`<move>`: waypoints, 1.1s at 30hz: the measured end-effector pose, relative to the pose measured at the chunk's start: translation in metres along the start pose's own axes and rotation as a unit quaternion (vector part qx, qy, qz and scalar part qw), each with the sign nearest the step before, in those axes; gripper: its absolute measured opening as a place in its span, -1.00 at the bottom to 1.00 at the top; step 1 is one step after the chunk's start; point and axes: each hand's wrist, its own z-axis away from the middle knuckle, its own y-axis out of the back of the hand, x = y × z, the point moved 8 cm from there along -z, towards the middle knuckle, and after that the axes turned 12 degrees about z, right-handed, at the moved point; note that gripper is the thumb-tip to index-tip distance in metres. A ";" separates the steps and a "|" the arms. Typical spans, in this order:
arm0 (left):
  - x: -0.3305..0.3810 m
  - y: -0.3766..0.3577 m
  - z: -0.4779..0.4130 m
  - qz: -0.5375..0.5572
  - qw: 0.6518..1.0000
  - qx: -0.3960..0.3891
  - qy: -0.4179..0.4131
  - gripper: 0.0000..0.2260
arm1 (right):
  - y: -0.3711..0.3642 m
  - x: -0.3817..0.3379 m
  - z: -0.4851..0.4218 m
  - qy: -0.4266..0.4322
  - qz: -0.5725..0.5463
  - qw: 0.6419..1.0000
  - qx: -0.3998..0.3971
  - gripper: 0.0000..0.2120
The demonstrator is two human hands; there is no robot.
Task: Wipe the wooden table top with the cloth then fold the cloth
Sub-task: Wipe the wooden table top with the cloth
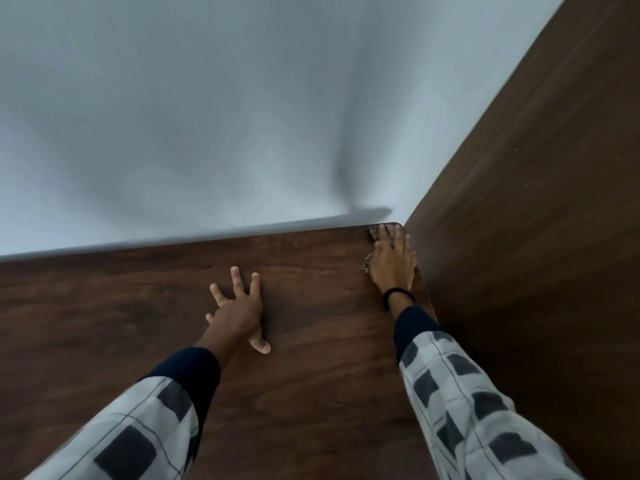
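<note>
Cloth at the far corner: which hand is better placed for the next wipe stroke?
Right. The right hand presses on the cloth; the left hand rests spread on the table top, apart.

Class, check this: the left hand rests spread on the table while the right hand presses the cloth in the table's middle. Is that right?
No. The head view shows the right hand pressing the cloth at the far right corner of the table, not its middle. The left hand does rest spread on the table.

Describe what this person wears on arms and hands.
The left sleeve and right sleeve are white fabric with dark grey squares and thin lines, over navy cuffs. A black band circles the right wrist. The left hand and right hand are bare.
</note>
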 end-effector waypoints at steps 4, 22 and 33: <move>0.004 -0.002 -0.004 0.000 1.000 -0.006 0.007 0.43 | -0.013 0.016 0.073 -0.058 0.011 0.997 0.044 -0.51; 0.004 0.004 0.001 -0.029 0.999 0.006 0.019 0.43 | -0.039 -0.028 0.128 0.174 0.046 0.983 0.034 -0.51; 0.009 0.006 0.011 -0.026 1.000 0.001 -0.009 0.39 | -0.044 -0.002 0.173 0.067 0.032 0.997 0.036 -0.50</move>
